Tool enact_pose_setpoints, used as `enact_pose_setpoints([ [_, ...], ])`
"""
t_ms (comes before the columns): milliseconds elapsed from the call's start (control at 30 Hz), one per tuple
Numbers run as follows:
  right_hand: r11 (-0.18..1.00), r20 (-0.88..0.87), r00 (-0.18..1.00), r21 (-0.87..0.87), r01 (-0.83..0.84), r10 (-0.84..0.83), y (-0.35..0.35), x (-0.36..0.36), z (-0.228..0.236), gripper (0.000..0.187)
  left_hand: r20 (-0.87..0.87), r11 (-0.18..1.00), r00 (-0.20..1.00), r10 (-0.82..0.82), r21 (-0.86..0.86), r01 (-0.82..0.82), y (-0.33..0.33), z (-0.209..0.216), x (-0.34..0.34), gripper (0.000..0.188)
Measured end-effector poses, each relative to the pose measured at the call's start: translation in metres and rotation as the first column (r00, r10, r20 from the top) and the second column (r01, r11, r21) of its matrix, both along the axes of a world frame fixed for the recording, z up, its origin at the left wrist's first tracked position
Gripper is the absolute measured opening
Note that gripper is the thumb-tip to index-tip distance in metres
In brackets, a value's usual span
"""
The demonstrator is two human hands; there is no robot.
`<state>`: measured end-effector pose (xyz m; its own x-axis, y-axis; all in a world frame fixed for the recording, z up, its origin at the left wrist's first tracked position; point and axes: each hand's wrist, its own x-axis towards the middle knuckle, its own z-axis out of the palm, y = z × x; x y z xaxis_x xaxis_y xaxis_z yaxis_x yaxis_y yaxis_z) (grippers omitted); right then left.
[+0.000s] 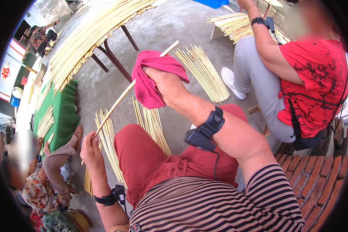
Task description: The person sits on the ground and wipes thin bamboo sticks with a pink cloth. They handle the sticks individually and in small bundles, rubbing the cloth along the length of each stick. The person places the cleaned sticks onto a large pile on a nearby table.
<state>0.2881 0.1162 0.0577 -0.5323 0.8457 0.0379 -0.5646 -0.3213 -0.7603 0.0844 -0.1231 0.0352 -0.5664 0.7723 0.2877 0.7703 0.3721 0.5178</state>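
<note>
A long, pale, slim wooden stick (115,105) slants across in front of me, its lower end near my left knee and its far tip up to the right. The fingers of my left hand (92,150) pinch it near the lower end. My right hand (167,84) is closed round a bunched pink cloth (150,91), which is folded about the upper part of the stick. The cloth hides the stretch of stick inside it, and the tip sticks out beyond. Below, rows of similar sticks (154,129) lie on the floor by my knees.
A table (114,58) covered with sticks stands ahead on the left, beside a green cloth (60,123). More sticks (203,73) lie on the floor ahead. A person in red (313,85) sits close on the right; another (46,185) sits at left. Brickwork (317,185) borders my right.
</note>
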Motion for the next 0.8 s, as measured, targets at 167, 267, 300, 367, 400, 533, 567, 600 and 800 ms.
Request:
enact_pose_setpoints([
  [167, 0.922, 0.233, 0.972, 0.369, -0.119, 0.033, -0.018, -0.005, -0.008, 0.017, 0.162, 0.975, 0.968, -0.194, 0.137, 0.172, 0.002, -0.015, 0.029, 0.014],
  [267, 0.741, 0.340, 0.930, 0.659, -0.129, -0.140, -0.057, -0.012, -0.020, 0.021, 0.272, 0.955, 0.925, -0.264, 0.206, 0.212, 0.016, -0.017, 0.059, 0.011],
  [300, 0.697, 0.386, 0.919, 0.680, -0.227, -0.077, -0.063, -0.015, -0.024, 0.018, 0.298, 0.958, 0.916, -0.270, 0.176, 0.225, 0.019, -0.016, 0.064, 0.010],
  [367, 0.661, 0.477, 0.879, 0.659, -0.358, 0.001, -0.067, -0.018, -0.031, 0.022, 0.334, 0.951, 0.898, -0.288, 0.207, 0.228, 0.023, -0.016, 0.067, 0.010],
  [400, 0.676, 0.517, 0.856, 0.624, -0.392, 0.019, -0.064, -0.019, -0.033, 0.030, 0.373, 0.948, 0.878, -0.300, 0.222, 0.229, 0.022, -0.018, 0.065, 0.009],
  [533, 0.961, 0.214, 0.945, 0.066, -0.267, 0.248, -0.033, -0.020, -0.027, 0.020, 0.317, 0.969, 0.917, -0.242, 0.116, 0.216, -0.009, -0.030, 0.039, 0.011],
  [567, 0.972, 0.201, 0.956, 0.054, -0.230, 0.215, -0.026, -0.017, -0.024, 0.014, 0.468, 0.977, 0.860, -0.206, 0.153, 0.150, -0.017, -0.037, 0.033, 0.009],
  [600, 0.980, 0.189, 0.965, 0.042, -0.193, 0.182, -0.019, -0.013, -0.020, 0.009, 0.480, 0.976, 0.851, -0.212, 0.153, 0.157, -0.029, -0.041, 0.026, 0.008],
  [800, 0.999, 0.110, 0.993, 0.004, -0.050, 0.049, -0.005, -0.004, -0.009, 0.018, 0.663, 0.995, 0.743, -0.097, 0.073, 0.066, -0.095, -0.069, -0.016, 0.005],
])
